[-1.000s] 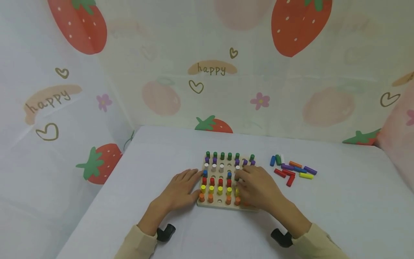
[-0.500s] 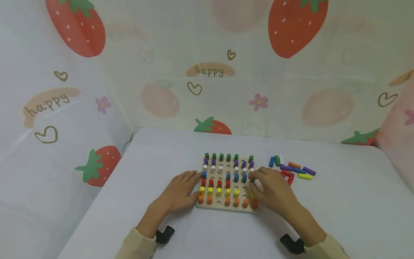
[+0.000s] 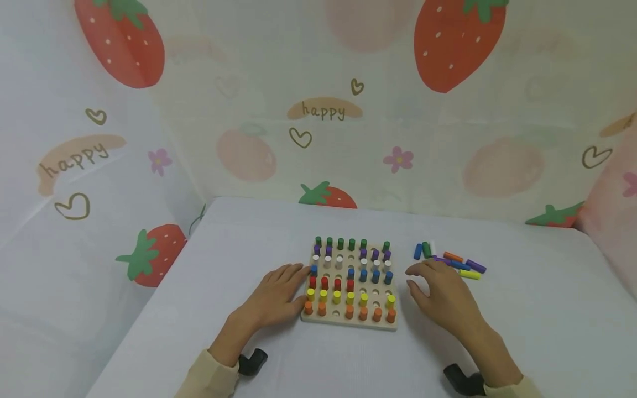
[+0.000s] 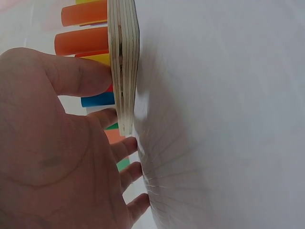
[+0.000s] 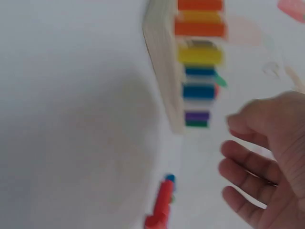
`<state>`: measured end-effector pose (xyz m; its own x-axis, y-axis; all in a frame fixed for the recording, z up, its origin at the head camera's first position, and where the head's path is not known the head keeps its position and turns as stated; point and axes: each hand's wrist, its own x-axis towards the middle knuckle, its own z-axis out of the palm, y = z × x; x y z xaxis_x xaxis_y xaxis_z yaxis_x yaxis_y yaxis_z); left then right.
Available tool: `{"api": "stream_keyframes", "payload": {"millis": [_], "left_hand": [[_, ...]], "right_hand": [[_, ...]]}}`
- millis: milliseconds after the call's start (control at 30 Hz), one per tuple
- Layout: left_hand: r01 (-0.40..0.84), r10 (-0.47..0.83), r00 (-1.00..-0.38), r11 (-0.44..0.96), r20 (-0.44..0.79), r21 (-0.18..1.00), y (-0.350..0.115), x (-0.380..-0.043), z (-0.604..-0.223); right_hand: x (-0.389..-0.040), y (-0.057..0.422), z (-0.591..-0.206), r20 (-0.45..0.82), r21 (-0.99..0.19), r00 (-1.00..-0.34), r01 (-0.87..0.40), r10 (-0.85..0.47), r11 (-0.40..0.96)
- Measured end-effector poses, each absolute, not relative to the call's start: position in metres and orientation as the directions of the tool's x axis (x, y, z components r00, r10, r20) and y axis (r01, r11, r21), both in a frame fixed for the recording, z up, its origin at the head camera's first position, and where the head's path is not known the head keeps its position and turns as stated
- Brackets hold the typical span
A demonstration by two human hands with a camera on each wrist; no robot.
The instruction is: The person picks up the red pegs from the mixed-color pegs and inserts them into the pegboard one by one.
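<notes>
A wooden pegboard lies on the table with rows of green, purple, white, blue, red, yellow and orange pegs standing in it. Some holes are bare, among them ones in the red row. My left hand rests at the board's left side, thumb and index finger touching its edge, other fingertips on the cloth. Off the right side, my right hand hovers with fingers parted and holds nothing. A blue peg stands at the right end of its row, left of that hand.
Several loose pegs lie right of the board, beyond my right hand: a blue peg, an orange peg and a yellow peg among them. Red pegs show in the right wrist view. A printed cloth hangs behind.
My right hand has let go of the blue peg at the right end of the blue row and moved right, off the board. The left hand has stayed in place.
</notes>
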<state>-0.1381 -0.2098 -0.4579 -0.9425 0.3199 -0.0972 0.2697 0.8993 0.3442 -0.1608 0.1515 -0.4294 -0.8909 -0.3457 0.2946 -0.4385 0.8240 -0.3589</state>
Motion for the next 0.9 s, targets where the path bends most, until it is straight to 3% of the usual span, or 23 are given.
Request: {"api": "stream_keyframes", "payload": {"millis": [233,600,900], "left_hand": [[0.27,0.323,-0.94,0.9,-0.109,0.341,-0.21,-0.136,-0.457],[0.259,0.317,-0.942,0.898,-0.114,0.354,-0.208,-0.137,-0.457],[0.252,0.312,-0.942,0.903,-0.126,0.349,-0.21,-0.138,-0.458]], "right_hand": [[-0.164,0.177,-0.429,0.362,-0.353,-0.863,-0.477,-0.353,0.805],[-0.177,0.204,-0.443,0.21,-0.332,-0.913,-0.402,-0.349,0.853],[-0.184,0.218,-0.451,0.2,-0.328,-0.907,-0.419,-0.371,0.847]]}}
